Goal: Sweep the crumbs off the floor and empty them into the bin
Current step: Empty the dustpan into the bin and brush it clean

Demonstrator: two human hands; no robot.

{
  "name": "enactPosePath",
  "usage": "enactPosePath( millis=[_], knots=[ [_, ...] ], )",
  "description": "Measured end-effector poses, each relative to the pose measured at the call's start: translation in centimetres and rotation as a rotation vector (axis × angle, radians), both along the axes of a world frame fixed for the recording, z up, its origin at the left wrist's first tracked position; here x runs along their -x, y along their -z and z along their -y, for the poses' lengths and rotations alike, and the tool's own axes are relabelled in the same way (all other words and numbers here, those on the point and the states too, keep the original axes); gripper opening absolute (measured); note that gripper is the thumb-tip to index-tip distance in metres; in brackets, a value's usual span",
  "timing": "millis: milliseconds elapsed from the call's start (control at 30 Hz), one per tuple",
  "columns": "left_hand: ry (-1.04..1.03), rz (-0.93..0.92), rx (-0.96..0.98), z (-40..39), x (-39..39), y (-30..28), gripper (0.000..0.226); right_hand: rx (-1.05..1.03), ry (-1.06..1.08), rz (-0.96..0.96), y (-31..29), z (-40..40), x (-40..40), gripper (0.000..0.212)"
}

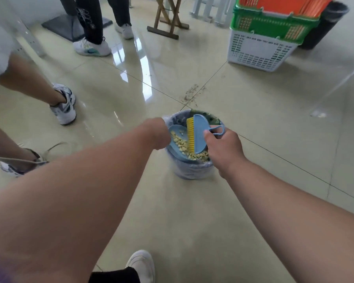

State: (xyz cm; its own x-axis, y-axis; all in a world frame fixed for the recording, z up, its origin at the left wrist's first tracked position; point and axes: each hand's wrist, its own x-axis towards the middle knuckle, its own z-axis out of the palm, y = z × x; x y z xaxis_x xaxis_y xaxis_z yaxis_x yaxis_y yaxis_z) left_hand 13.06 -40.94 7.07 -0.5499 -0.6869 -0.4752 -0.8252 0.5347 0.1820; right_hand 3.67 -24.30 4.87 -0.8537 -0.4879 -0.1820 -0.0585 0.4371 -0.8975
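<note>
A small bin [189,170] lined with a clear bag stands on the tiled floor in the middle of the view. My left hand [156,132] holds a blue dustpan [175,129] tilted over the bin's mouth; its handle is hidden in my fist. Pale yellow crumbs [182,145] lie on the pan and spill toward the bin's near side. My right hand [223,147] grips the loop handle of a blue hand brush [199,133]. Its yellow bristles rest against the crumbs on the pan.
Fine dark specks [190,94] lie on the floor beyond the bin. Stacked white, green and orange baskets [262,52] and a black bin [325,25] stand at the back right. Two other people's legs and shoes [63,105] are at left; a wooden stand [168,19] is behind.
</note>
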Motion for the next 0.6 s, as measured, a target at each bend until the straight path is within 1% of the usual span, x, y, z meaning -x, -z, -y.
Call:
enactPosePath(
  millis=[33,67,100,133,167,200,233,267,300,367,433,500,600],
  knots=[
    [0.079,0.029,0.036,-0.2,0.2,-0.3,0.009,0.006,-0.020,-0.002,0.1,0.4,-0.1,0.018],
    [0.131,0.018,0.055,0.1,0.9,0.2,0.023,0.010,-0.036,0.005,0.2,0.8,-0.2,0.020],
    [0.178,0.025,0.079,0.3,1.3,0.6,0.044,0.009,-0.051,0.014,0.3,1.0,-0.1,0.021],
    [0.237,0.022,0.114,0.3,1.5,0.7,0.056,0.001,-0.065,0.016,0.3,1.2,-0.1,0.023],
    [0.251,0.035,0.125,0.4,1.7,0.6,0.047,-0.009,-0.075,0.017,0.3,1.4,0.0,0.026],
    [0.261,0.093,0.136,0.4,2.0,0.3,0.024,-0.014,-0.078,0.024,0.4,1.5,0.1,0.027],
    [0.284,0.070,0.141,0.1,1.8,0.0,0.011,-0.017,-0.075,0.037,0.5,1.6,0.2,0.028],
    [0.289,0.048,0.165,0.3,1.8,0.0,0.023,-0.014,-0.067,0.050,0.6,1.6,0.3,0.028],
    [0.297,0.041,0.186,0.4,2.0,0.2,0.029,-0.019,-0.057,0.057,0.8,1.5,0.5,0.027],
    [0.320,0.011,0.236,0.8,2.1,0.4,0.029,-0.075,-0.034,0.032,1.0,1.2,1.0,0.026],
    [0.300,0.030,0.244,1.3,2.3,0.8,0.026,-0.175,0.015,-0.010,1.3,0.7,1.9,0.025],
    [0.317,0.029,0.234,1.5,2.2,0.5,0.027,-0.231,0.095,-0.025,1.3,0.0,2.7,0.025],
    [0.313,0.046,0.208,1.6,2.1,0.1,0.027,-0.162,0.191,0.000,1.0,-0.8,3.5,0.025]
  ],
)
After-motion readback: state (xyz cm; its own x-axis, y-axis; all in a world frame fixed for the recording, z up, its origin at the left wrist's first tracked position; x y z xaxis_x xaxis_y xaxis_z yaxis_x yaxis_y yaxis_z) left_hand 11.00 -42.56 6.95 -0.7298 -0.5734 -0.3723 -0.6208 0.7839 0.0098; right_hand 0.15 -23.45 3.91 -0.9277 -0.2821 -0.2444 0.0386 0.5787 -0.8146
